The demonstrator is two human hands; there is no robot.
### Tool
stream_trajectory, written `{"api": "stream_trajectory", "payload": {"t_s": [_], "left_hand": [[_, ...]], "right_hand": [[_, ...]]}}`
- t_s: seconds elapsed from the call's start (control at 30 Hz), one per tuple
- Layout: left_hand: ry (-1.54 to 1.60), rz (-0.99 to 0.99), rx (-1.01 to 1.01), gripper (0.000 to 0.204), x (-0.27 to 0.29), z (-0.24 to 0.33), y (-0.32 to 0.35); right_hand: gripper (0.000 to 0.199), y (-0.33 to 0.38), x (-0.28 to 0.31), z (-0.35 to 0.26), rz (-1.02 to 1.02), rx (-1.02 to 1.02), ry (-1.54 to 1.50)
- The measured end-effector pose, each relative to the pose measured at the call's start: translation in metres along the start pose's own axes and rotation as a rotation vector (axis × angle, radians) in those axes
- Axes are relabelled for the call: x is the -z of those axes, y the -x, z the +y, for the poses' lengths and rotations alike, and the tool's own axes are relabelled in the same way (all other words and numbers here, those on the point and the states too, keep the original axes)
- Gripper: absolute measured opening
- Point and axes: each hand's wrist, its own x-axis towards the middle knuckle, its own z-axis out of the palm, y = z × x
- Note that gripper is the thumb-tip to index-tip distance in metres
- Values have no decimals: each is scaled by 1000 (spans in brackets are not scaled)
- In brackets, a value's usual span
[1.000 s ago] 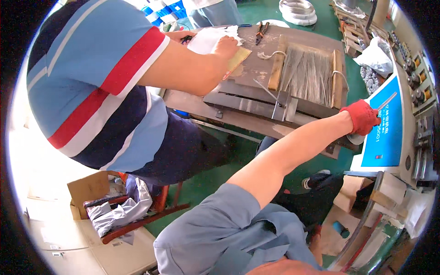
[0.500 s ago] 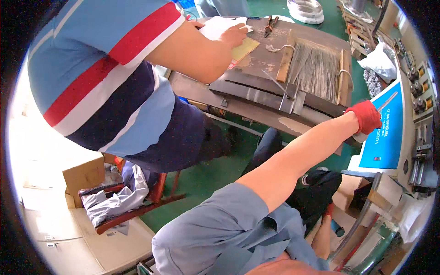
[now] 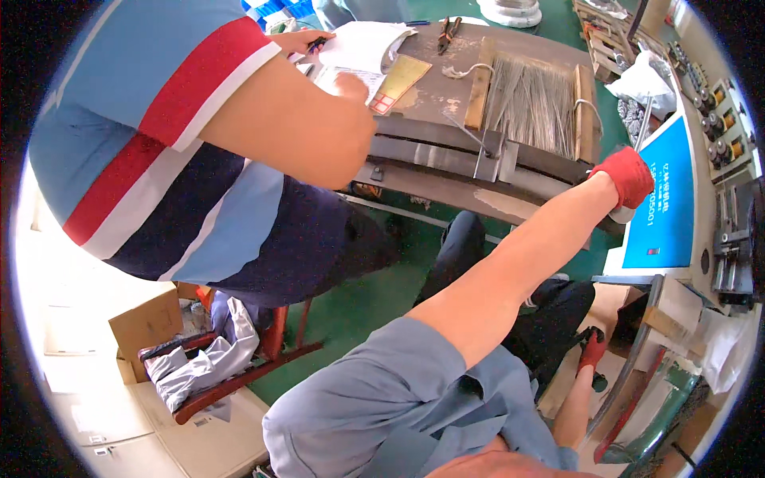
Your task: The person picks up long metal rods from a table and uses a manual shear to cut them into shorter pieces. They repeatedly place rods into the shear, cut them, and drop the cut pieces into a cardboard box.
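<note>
My left hand [image 3: 626, 178], in a red glove, reaches out at the right beside a blue panel [image 3: 660, 199]. Its fingers are closed round a tool with a slim metal shaft [image 3: 644, 123] standing up from the fist. Below the fist shows a rounded metal end [image 3: 621, 214]; the tool's exact kind is unclear. Lower down, my right hand [image 3: 591, 352], also red-gloved, is closed on a dark object [image 3: 588, 335] whose kind I cannot make out. A dark green rounded piece [image 3: 599, 382] shows just below that hand, beside an open carton [image 3: 610, 307].
Another person in a striped shirt [image 3: 183, 103] stands at the table's left, handling white papers [image 3: 362, 46]. Thin metal wires [image 3: 530, 103] lie between wooden bars on the table [image 3: 550, 49], near pliers [image 3: 449, 36]. A red-framed chair [image 3: 275, 342] is at lower left.
My left hand's metal shaft has swung from pointing rightward to nearly upright. My right hand has moved up and now shows a dark object. The other person's arm has drawn back and papers are lifted.
</note>
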Motion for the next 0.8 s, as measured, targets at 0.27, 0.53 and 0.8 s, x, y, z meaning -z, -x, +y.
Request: {"api": "stream_trajectory", "payload": {"t_s": [0.27, 0.53, 0.8], "left_hand": [[-26, -53, 18, 23, 5, -1, 4], [10, -44, 22, 23, 1, -1, -3], [-12, -2, -9, 24, 7, 1, 1]], "right_hand": [[23, -3, -12, 5, -81, -111, -56], [20, -39, -34, 88, -74, -106, 26], [20, -35, -23, 67, -100, -30, -117]]}}
